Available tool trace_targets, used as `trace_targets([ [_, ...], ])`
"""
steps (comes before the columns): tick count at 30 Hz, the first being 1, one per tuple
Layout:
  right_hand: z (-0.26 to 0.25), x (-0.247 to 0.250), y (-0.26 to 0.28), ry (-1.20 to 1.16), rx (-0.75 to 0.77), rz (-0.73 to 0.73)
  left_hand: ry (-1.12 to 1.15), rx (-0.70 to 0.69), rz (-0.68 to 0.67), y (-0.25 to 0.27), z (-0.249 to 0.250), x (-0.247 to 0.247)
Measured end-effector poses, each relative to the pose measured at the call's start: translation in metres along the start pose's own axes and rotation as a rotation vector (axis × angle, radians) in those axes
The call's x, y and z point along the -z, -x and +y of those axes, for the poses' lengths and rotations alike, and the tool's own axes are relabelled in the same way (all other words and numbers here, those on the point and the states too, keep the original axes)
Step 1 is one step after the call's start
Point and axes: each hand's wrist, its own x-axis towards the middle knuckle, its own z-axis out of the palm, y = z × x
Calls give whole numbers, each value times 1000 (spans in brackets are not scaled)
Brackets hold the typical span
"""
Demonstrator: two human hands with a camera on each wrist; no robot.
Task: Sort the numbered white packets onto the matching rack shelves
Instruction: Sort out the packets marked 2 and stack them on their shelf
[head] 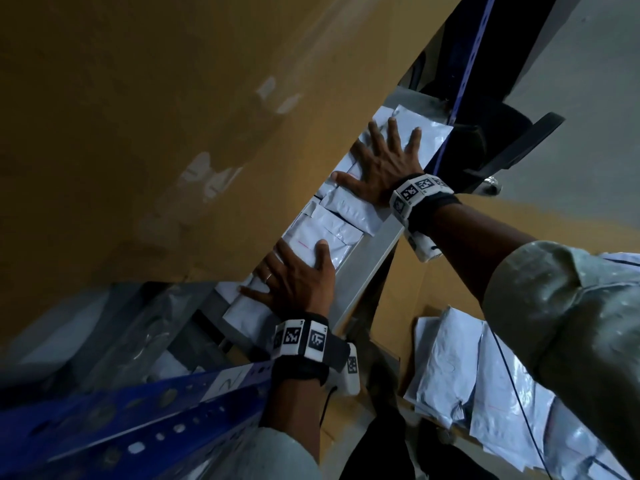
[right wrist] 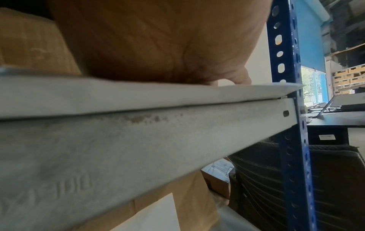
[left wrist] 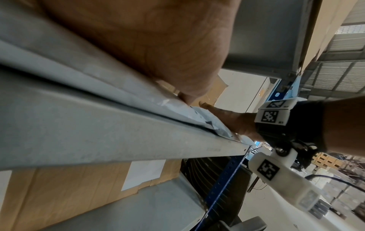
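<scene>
Head view: a row of flat, crinkled white plastic packets [head: 332, 223] lies overlapping along a narrow grey metal shelf [head: 372, 258] of the rack, hard against a tall brown cardboard wall [head: 173, 133]. Left hand [head: 294, 278] lies palm-down on the near packets, fingers [head: 320, 252] straight and spread, gripping nothing. Right hand [head: 384, 164] lies flat on the far packets, fingers [head: 393, 128] splayed, also gripping nothing. Both wrists carry white bands with black square markers. A blue perforated steel upright [head: 138, 420] at near left bears a paper label reading 2. Lower right, an open brown cardboard box [head: 408, 292] holds a loose heap of glossy white packets [head: 485, 393]. Right wrist view: the shelf's front lip [right wrist: 138, 140] is dull, speckled metal, bolted to a blue upright [right wrist: 286, 78].
</scene>
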Motion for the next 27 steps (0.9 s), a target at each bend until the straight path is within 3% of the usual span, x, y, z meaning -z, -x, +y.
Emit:
trace_targets([
  [27, -1, -6, -2, 39, -2, -7, -13, 0, 6, -3, 0, -10],
])
